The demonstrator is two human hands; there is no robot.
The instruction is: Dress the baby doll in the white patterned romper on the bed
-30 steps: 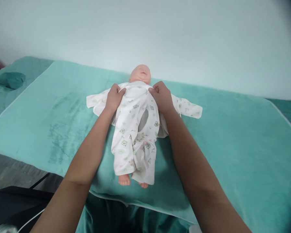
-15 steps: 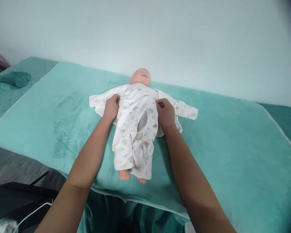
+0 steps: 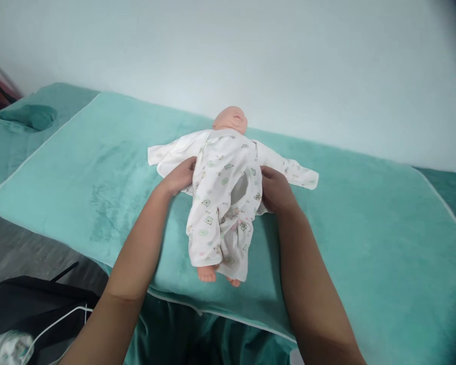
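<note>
**Dressed baby doll on a green cover, a hand at each flank**

Baby doll (image 3: 231, 120) on its back on the green cover (image 3: 349, 233), head toward the pale wall (image 3: 228, 56), feet (image 3: 207, 274) toward the camera wearer. White jacket (image 3: 185, 149), sleeves spread out to both sides of doll. Printed trousers (image 3: 212, 192) over doll's front, chest to ankles; open slit between the legs.

Left hand (image 3: 180, 176): at doll's side nearer the dark recess (image 3: 30, 119), touching trouser edge over the jacket. Fingers curled inward, tips hidden by cloth; cannot tell whether they pinch.

Right hand (image 3: 277, 190): against doll's opposite side, at trouser edge, below the outstretched sleeve. Fingers bent, tips out of sight; grip cannot be told.

Well off doll's feet, lower left of view: black item (image 3: 22, 309), white cord (image 3: 56, 322), bunched white cloth (image 3: 10, 347) with coloured marks.
</note>
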